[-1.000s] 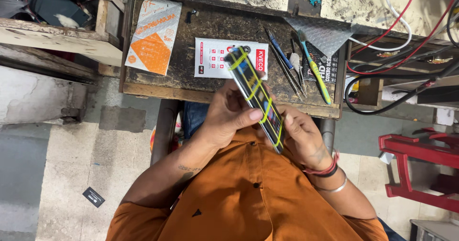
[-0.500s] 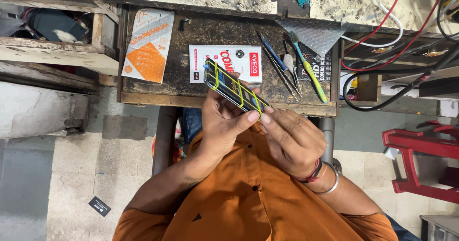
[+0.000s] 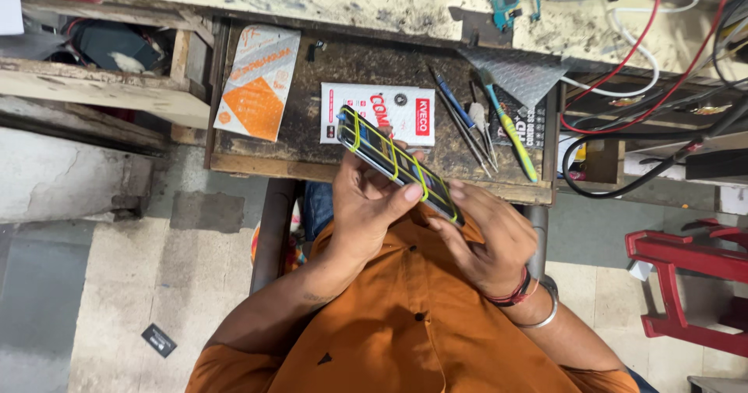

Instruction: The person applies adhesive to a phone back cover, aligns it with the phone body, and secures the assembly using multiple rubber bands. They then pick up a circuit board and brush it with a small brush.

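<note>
Both my hands hold a dark mobile phone [image 3: 393, 164] wrapped with several yellow-green rubber bands, tilted from upper left to lower right above my orange shirt. My left hand [image 3: 370, 206] grips it from below, thumb on its edge. My right hand [image 3: 487, 237] holds the lower right end with its fingertips. A red thread and a metal bangle sit on my right wrist.
A dark wooden pull-out board [image 3: 312, 140] carries an orange-white packet [image 3: 257, 81], a white-red packet [image 3: 397, 105], tweezers and screwdrivers [image 3: 463, 124], and a green-handled brush [image 3: 510, 128]. Red, white and black cables [image 3: 639, 66] lie at right. A red plastic stool [image 3: 689, 284] stands on the floor.
The phone has turned from steep to flatter and moved left toward the white-red packet. My right hand slid to its lower right end.
</note>
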Demonstrator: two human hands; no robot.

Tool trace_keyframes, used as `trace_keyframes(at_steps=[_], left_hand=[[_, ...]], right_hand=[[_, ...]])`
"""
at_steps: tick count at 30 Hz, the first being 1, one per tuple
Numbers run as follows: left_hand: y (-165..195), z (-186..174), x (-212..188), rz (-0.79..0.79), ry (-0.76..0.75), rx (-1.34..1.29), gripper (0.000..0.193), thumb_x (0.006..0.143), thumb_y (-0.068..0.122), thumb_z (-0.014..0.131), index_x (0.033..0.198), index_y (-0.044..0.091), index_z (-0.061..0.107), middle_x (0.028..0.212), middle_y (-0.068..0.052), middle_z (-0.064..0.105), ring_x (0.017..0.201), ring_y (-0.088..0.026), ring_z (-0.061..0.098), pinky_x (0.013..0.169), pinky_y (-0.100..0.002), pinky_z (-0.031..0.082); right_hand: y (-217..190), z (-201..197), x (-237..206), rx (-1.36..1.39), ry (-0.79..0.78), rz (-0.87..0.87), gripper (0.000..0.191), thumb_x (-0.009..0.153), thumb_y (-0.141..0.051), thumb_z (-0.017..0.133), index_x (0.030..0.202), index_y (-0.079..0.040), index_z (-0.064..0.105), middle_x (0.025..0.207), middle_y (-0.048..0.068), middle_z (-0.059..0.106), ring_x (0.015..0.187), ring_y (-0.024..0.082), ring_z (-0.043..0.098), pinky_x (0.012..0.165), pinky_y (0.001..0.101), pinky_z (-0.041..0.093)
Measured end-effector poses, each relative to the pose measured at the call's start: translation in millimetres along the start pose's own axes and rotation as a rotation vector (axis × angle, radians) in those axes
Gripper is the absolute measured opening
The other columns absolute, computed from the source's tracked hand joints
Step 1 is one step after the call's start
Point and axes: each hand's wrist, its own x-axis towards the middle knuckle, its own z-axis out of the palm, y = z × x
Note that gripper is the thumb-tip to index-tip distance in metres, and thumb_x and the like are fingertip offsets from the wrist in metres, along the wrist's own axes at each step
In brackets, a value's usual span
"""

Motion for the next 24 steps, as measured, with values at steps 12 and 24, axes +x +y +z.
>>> trace_keyframes(at_steps=[12, 24], left_hand=[[21.3, -13.0, 5.1, -0.126, -0.26, -0.013, 0.1, 0.081, 0.021, 0.088, 0.158, -0.005, 0.03, 0.145, -0.023, 0.055, 0.143, -0.04, 0.051, 0.123, -0.054, 0.04], [5.3, -0.4, 12.6, -0.423, -0.45, -0.395, 0.097, 0.098, 0.072, 0.042, 0.164, 0.002, 0.024, 0.155, -0.021, 0.046, 0.143, -0.036, 0.051, 0.116, -0.053, 0.046]], right_hand=[[10.0, -17.9, -14.4, 1.385, -0.373, 0.648, 0.097, 0.094, -0.031, 0.082, 0.166, -0.009, 0.02, 0.161, 0.018, 0.039, 0.14, 0.03, 0.05, 0.118, 0.0444, 0.042], [32.9, 0.9, -44.3, 1.386, -0.381, 0.878, 0.037, 0.104, -0.013, 0.066, 0.134, 0.006, 0.055, 0.103, 0.013, 0.071, 0.085, 0.019, 0.071, 0.078, 0.0343, 0.06]])
